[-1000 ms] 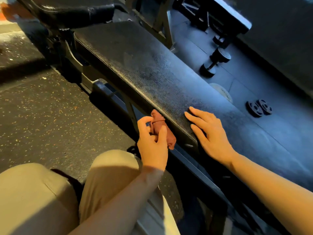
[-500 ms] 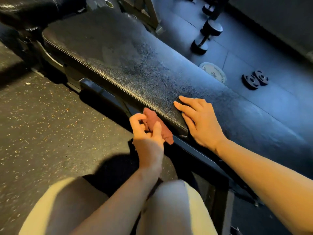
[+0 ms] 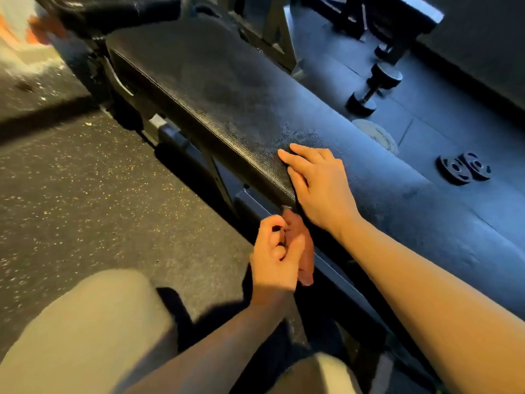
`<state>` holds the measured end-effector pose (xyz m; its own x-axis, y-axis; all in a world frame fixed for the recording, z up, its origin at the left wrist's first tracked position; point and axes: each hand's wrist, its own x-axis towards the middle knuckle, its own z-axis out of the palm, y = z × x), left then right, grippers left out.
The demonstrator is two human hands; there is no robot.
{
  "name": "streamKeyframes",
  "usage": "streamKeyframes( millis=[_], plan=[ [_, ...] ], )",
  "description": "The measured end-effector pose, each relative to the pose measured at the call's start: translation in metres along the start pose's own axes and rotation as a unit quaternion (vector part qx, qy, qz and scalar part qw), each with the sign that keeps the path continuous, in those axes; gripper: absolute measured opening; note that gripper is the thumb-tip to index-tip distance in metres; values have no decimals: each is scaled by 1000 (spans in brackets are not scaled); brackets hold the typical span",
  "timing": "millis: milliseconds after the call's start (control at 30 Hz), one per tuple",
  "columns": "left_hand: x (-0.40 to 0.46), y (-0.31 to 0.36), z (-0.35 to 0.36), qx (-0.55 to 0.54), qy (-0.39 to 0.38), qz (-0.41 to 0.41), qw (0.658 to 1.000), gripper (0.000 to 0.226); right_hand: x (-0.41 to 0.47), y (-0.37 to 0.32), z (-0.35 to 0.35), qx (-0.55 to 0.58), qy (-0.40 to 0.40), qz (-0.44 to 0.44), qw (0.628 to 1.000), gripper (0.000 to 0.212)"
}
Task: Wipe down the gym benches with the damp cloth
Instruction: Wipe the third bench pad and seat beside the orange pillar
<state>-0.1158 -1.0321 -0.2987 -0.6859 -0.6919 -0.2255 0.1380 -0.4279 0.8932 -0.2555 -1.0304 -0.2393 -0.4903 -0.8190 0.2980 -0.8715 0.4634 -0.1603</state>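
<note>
- Since the earlier frame the left hand (image 3: 277, 255) has slid along the near edge of the bench pad (image 3: 227, 89) and now sits just below the right hand (image 3: 321, 189), where before it worked further along the pad edge, apart from that hand.
- The left hand's grip is curled round a bunched reddish-brown cloth (image 3: 302, 248); the cloth pokes out above and beside the fingers and lies against the dark frame rail (image 3: 335, 268) under the pad's near edge.
- The right hand lies flat on the pad top by its near edge, fingers straight and spread, its grip holding nothing.
- The pad is black and textured, with a paler, duller patch just beyond the right hand's fingertips.
- On the floor beyond the pad stand a dumbbell (image 3: 372, 89), a pale round disc (image 3: 376, 135) and two small black weight plates (image 3: 464, 167) side by side.
- On the near side of the pad lies speckled rubber flooring (image 3: 85, 180), and the person's knees in beige trousers (image 3: 93, 336) show at the bottom.
</note>
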Motion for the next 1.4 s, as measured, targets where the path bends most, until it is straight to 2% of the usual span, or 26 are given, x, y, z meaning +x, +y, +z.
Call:
streamKeyframes(
  millis=[67, 200, 267, 367, 500, 533, 700, 867, 967, 1033, 1100, 1233, 1400],
  plan=[
    [-12, -1, 2, 5, 14, 13, 1000, 22, 0, -2, -2, -1, -2, -3, 1000, 37],
    [12, 16, -4, 16, 169, 84, 982, 19, -3, -11, -15, -5, 0, 20, 1000, 29],
    [20, 23, 0, 37, 195, 91, 976, 22, -11, -13, -24, -44, -5, 9, 999, 26],
    [2, 11, 18, 32, 159, 73, 984, 22, -33, 0, -35, -77, -4, -18, 997, 23],
    [-36, -25, 27, 37, 37, -14, 999, 20, -66, 22, -31, -45, 74, -17, 996, 26],
    [-38, -27, 23, 34, 42, -12, 998, 18, -70, 23, -29, -43, 81, -10, 996, 28],
    [3, 10, -6, 19, 162, 85, 983, 14, -77, 29, -39, -56, 104, 28, 993, 32],
    [9, 16, 12, 14, 157, 77, 985, 19, -89, 41, -44, -36, 37, 81, 995, 34],
    [-13, -8, 19, 29, 77, 49, 995, 24, -93, 37, -36, -31, 31, 91, 995, 33],
    [-21, -15, 16, 38, 28, 26, 999, 19, -92, 35, -37, -35, 29, 95, 994, 33],
    [-20, -11, 6, 28, 46, 27, 998, 14, -94, 35, -38, -26, 16, 110, 993, 35],
    [3, 21, -16, 66, 141, 107, 982, 13, -95, 34, -41, -15, 4, 123, 992, 37],
    [5, 33, 15, 105, 100, 118, 982, 16, -94, 34, -41, -16, 7, 120, 993, 37]
  ],
)
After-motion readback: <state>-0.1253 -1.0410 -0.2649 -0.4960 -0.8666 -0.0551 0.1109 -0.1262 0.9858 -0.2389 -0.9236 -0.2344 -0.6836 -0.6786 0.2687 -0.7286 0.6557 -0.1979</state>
